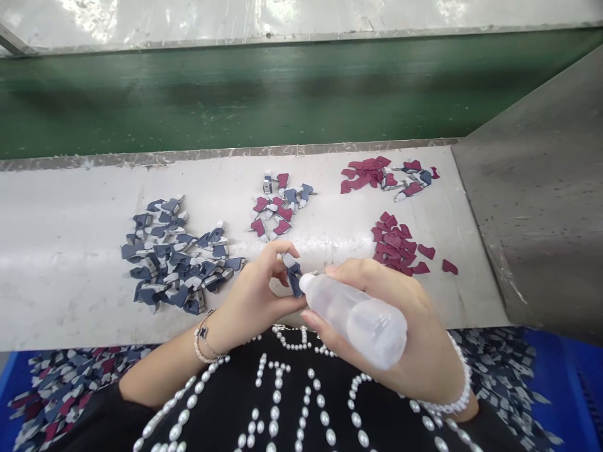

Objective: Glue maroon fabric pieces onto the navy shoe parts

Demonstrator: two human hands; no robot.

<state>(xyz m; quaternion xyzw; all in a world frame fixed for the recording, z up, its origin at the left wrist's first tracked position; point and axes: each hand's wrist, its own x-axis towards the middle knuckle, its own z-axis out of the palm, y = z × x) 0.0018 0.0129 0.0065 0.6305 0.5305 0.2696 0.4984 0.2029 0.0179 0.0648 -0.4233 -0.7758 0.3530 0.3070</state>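
One translucent, white-tipped bottle [358, 319] points at a small navy-and-grey piece [294, 278].

We see a translucent whitish bottle [355, 317], navy-and-pale-grey pieces [179, 258], maroon patches [393, 240], an off-white tabletop [70, 251], a green strip [264, 91], a grey panel [541, 188], blue bins [563, 370], and a black top [230, 402] patterned with white pearls [276, 397] forming letters.
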